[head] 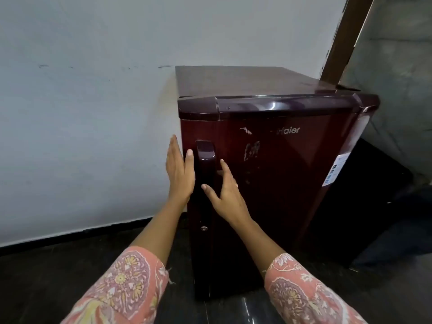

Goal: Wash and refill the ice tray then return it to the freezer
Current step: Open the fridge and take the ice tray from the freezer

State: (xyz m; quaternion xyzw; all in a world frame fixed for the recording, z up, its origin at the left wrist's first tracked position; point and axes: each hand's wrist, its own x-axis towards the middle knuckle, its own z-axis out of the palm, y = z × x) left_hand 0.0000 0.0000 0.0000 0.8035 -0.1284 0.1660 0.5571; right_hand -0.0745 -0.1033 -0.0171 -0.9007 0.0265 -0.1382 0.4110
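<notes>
The fingers (174, 148) of the left hand (180, 169) are straight and lie flat by the left edge of the fridge (292, 183); the right hand (228, 195) is spread wide and holds nothing, just beside the handle (207, 164); the handle is long, runs up and down and looks shiny, maybe slippery; it is the best place to pull; the door (280, 206) is shut and faces the person; the ice tray is not seen, likely inside; it should be light, cold and slick.

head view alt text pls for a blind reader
Two open hands at a closed maroon fridge: left hand at the door's left edge, right hand spread beside the vertical handle. Dark floor, pale wall behind.
</notes>
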